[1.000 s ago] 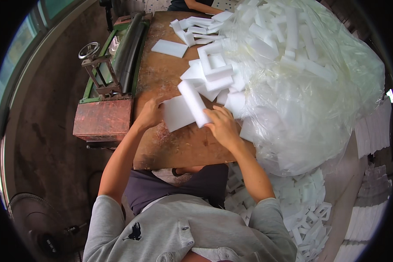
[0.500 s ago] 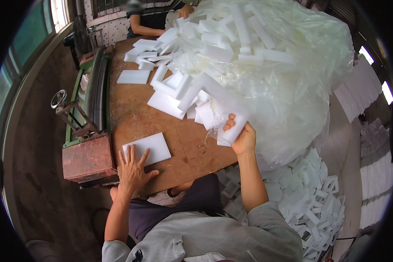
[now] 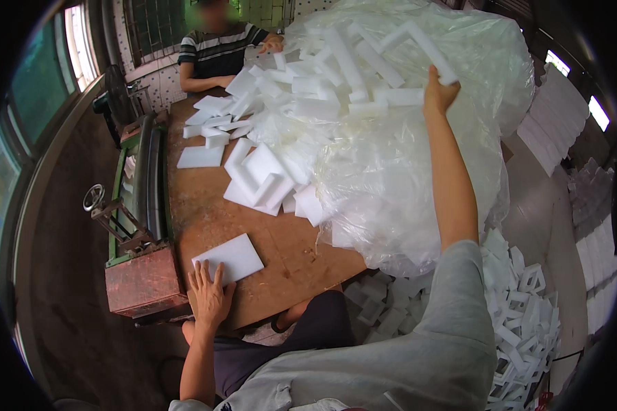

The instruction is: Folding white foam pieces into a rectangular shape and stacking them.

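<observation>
Remotely viewed, my left hand (image 3: 211,294) lies flat, fingers spread and clasping nothing, over the near-left edge of a smooth, rectangular white foam sheet (image 3: 238,255) on the scuffed brown wooden desk (image 3: 288,267). My right hand (image 3: 440,94) reaches forward over a crinkled, clear plastic bag (image 3: 391,171) and grasps one end of a bent white foam strip (image 3: 432,53), whose corner points away from me. Pale foam offcuts (image 3: 346,65), some straight and some angled, lie heaped at the bag's far-left portion. The sheet sits directly beneath the left fingers; the strip extends beyond the right hand, toward its left. Compared with half a second ago, the strip has travelled from near the desk's right edge to the heap, while the left hand remains on the sheet.
</observation>
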Available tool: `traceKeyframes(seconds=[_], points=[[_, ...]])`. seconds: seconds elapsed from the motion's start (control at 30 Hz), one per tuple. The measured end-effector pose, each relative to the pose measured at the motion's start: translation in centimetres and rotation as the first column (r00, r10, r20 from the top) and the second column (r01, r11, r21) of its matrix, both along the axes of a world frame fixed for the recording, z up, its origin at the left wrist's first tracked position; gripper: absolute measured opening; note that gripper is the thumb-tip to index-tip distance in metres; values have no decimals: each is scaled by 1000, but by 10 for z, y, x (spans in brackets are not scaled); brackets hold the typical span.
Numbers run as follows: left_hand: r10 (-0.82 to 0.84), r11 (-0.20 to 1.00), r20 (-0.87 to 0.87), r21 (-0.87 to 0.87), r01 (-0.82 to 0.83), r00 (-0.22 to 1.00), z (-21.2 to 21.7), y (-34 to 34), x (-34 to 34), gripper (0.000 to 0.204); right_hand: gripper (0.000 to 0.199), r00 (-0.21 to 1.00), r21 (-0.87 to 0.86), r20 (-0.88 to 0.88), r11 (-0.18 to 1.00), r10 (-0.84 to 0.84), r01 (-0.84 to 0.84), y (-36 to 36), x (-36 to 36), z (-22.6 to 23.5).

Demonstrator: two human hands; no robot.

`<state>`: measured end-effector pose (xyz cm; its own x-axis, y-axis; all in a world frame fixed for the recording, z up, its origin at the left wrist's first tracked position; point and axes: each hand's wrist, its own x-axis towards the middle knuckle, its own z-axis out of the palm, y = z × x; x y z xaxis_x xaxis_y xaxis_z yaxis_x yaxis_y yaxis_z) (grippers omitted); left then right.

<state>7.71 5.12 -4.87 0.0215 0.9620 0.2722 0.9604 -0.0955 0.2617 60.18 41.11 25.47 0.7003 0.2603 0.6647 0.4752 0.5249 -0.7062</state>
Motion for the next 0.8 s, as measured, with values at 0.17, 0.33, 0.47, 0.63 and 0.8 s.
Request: traceKeyframes(seconds=[0.17, 0.33, 0.47, 0.63, 0.8], points=[[-39, 998, 70, 49, 36, 997, -5, 6, 4, 56, 64, 997, -298, 36, 952, -68, 76, 74, -28, -3], [14, 998, 74, 57, -18, 997, 4, -5, -1, 52, 19, 907, -366, -138, 831, 397, -419, 68, -19, -49], [-33, 997, 169, 71, 21, 985, -3, 1, 2, 52, 30, 864, -60, -348, 911, 365, -408, 45, 150, -48], [-41, 998, 156, 44, 35, 987, 7, -3, -10, 44, 36, 881, -218, -430, 970, -195, 109, -51, 286, -3], [-66, 980, 365, 199, -8, 929, 40, 40, -10, 63, 67, 670, 237, -578, 882, 465, -408, -124, 211, 1]])
